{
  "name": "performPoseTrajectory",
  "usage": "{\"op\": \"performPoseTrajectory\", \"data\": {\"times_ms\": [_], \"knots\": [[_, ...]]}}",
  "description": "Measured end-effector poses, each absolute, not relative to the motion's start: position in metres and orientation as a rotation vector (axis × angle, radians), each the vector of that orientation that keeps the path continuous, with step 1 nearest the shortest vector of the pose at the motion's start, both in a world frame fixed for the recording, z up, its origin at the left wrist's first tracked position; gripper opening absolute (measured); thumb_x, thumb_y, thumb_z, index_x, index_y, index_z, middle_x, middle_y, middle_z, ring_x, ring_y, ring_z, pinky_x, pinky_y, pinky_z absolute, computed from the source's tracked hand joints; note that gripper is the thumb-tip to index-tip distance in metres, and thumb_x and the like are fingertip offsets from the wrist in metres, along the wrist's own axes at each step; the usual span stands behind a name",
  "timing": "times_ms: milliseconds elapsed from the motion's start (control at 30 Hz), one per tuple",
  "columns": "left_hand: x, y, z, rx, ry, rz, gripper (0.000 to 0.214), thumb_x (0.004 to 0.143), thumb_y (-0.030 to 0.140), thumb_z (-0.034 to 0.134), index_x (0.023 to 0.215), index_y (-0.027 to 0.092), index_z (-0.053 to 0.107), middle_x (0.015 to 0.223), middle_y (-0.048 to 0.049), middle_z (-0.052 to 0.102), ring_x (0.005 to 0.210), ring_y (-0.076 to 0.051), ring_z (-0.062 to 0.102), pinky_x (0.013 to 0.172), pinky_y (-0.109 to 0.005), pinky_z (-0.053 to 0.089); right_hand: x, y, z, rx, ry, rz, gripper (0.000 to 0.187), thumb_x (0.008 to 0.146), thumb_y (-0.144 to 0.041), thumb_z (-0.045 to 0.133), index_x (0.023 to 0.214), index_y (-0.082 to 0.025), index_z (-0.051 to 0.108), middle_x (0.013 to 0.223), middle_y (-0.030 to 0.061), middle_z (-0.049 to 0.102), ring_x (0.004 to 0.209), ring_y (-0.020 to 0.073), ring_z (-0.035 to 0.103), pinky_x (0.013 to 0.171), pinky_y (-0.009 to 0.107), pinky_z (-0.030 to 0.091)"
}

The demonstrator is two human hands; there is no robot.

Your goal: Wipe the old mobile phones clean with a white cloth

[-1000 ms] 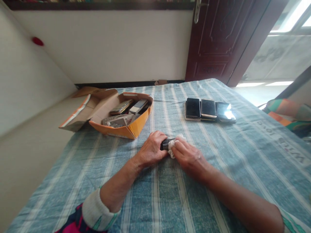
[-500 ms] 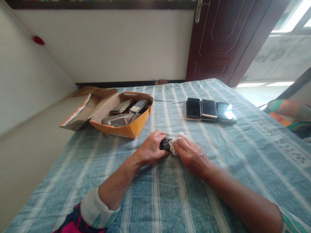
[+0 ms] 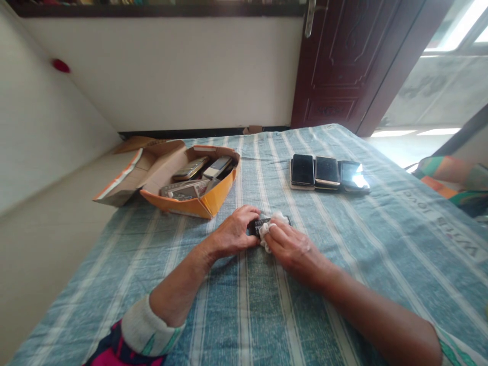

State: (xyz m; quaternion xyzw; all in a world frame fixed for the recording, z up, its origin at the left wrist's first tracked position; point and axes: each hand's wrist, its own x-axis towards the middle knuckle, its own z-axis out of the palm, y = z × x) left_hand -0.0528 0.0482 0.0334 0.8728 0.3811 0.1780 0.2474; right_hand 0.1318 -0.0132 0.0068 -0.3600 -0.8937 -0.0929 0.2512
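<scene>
On the blue-and-white striped cloth [image 3: 320, 325], near its middle: one black keypad phone [image 3: 258, 223], set between the two hands; whether it touches the fabric beneath cannot be told. Left hand [image 3: 237, 230]: thumb and fingers closed about the phone's left end. Right hand [image 3: 295, 248]: fingers bunched over a crumpled white wad [image 3: 265, 240], tissue or rag undetermined, pressed upon the phone's face and covering part of the keys.

Beyond the left hand: one orange cardboard box [image 3: 221, 195], lid open to the left, containing several handsets, among them a gold-toned phone [image 3: 190, 168].

Farther off, right: touchscreen phones [image 3: 303, 170] stacked in a row of three, the rightmost screen bearing bright glare.
</scene>
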Motion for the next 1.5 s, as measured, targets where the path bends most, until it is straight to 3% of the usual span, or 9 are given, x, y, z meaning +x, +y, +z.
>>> {"op": "performPoseTrajectory", "data": {"times_ms": [100, 300, 567, 800, 1067, 1333, 1500], "knots": [[-0.054, 0.049, 0.035, 2.380, 1.023, 0.476, 0.031, 0.061, 0.010, 0.068, 0.091, 0.015, 0.065, 0.112, -0.0106, 0.061, 0.107, -0.025, 0.057, 0.096, -0.038, 0.046, 0.133, -0.011, 0.007, -0.963, -2.444, -0.240, 0.027, 0.096, -0.011, 0.036, 0.090, -0.012, 0.063, 0.083, 0.0086, 0.055, 0.097, 0.0233, 0.051, 0.093, 0.038, 0.046], [-0.054, 0.049, 0.037, 2.366, 1.020, 0.457, 0.029, 0.062, 0.013, 0.071, 0.090, 0.016, 0.066, 0.112, -0.0090, 0.061, 0.107, -0.024, 0.057, 0.096, -0.039, 0.046, 0.150, 0.000, -0.001, -1.199, -2.319, -0.264, 0.027, 0.094, -0.009, 0.036, 0.085, -0.013, 0.061, 0.087, 0.0116, 0.055, 0.094, 0.0243, 0.051, 0.079, 0.035, 0.050], [-0.055, 0.050, 0.031, 2.358, 1.015, 0.491, 0.030, 0.063, 0.010, 0.068, 0.092, 0.015, 0.064, 0.110, -0.0092, 0.061, 0.104, -0.023, 0.057, 0.093, -0.036, 0.047, 0.128, -0.009, 0.009, -0.890, -2.446, -0.172, 0.027, 0.096, -0.011, 0.036, 0.095, -0.009, 0.063, 0.086, 0.0104, 0.058, 0.097, 0.0230, 0.052, 0.091, 0.037, 0.046], [-0.051, 0.048, 0.026, 2.390, 1.058, 0.550, 0.032, 0.063, 0.013, 0.071, 0.095, 0.017, 0.065, 0.109, -0.0077, 0.062, 0.104, -0.024, 0.058, 0.093, -0.040, 0.047, 0.155, 0.013, -0.003, -1.160, -2.257, -0.203, 0.027, 0.094, -0.008, 0.036, 0.090, -0.012, 0.062, 0.087, 0.0112, 0.058, 0.090, 0.0241, 0.055, 0.077, 0.035, 0.050], [-0.040, 0.048, 0.006, 2.480, 1.186, 0.771, 0.026, 0.067, 0.015, 0.071, 0.092, 0.015, 0.063, 0.106, -0.0105, 0.064, 0.101, -0.025, 0.059, 0.091, -0.041, 0.049, 0.136, 0.003, 0.005, -0.973, -2.351, -0.218, 0.027, 0.096, -0.014, 0.036, 0.090, -0.012, 0.062, 0.083, 0.0088, 0.057, 0.096, 0.0225, 0.053, 0.089, 0.035, 0.047], [-0.042, 0.049, 0.010, 2.466, 1.182, 0.698, 0.033, 0.062, 0.017, 0.077, 0.092, 0.016, 0.064, 0.108, -0.0093, 0.063, 0.103, -0.026, 0.058, 0.094, -0.042, 0.047, 0.153, 0.012, -0.004, -1.172, -2.265, -0.256, 0.027, 0.095, -0.011, 0.036, 0.086, -0.014, 0.061, 0.085, 0.0098, 0.057, 0.086, 0.0219, 0.053, 0.075, 0.033, 0.049], [-0.043, 0.051, 0.010, 2.443, 1.155, 0.717, 0.027, 0.065, 0.014, 0.071, 0.092, 0.014, 0.064, 0.108, -0.0108, 0.063, 0.103, -0.025, 0.059, 0.093, -0.040, 0.048, 0.135, 0.001, 0.004, -0.977, -2.370, -0.201, 0.027, 0.097, -0.013, 0.035, 0.092, -0.013, 0.062, 0.084, 0.0085, 0.057, 0.094, 0.0219, 0.053, 0.085, 0.034, 0.047]]}}
